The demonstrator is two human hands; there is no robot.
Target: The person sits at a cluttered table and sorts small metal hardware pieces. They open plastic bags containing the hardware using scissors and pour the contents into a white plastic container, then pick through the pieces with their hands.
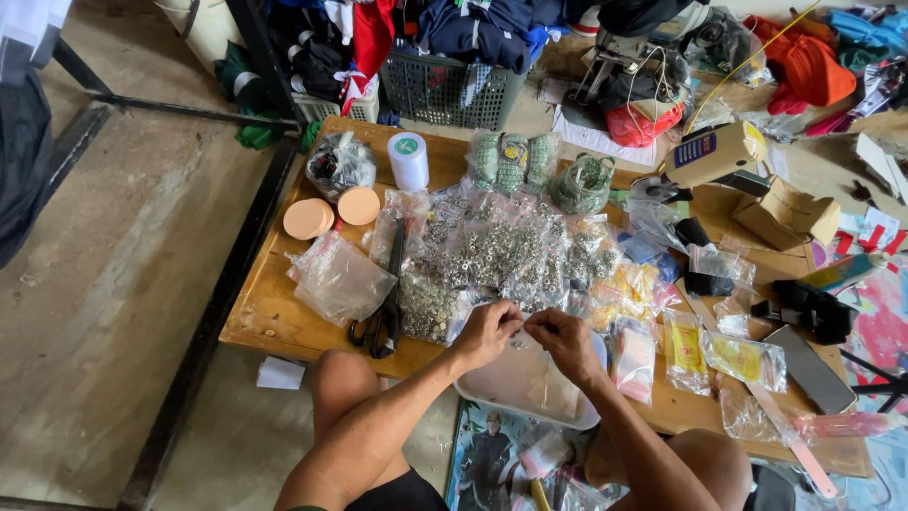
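A person sits at a low wooden table (274,322) crowded with sewing hardware. Both hands meet over a shallow white tray (530,383) at the near edge. The left hand (487,331) and the right hand (563,336) have their fingertips pressed together on something tiny between them, which looks like a small metal fastener (523,326), though it is too small to make out clearly. Each grip is a tight pinch, thumb against forefinger, the two almost touching.

Just beyond the hands lies a spread of clear bags of silvery metal rings and snaps (492,255). I'd judge such a piece to be hard, light and slick, easy to drop and best held by its rim with the fingertips, as it is here. The bags are soft and slippery, and would sag if lifted by a corner.

Black scissors (386,312) lie to the left of the hands, past them an empty plastic bag (336,279). Farther back stand two round tan discs (331,213) and a white roll (409,159). Yellow packets (742,360) lie to the right.
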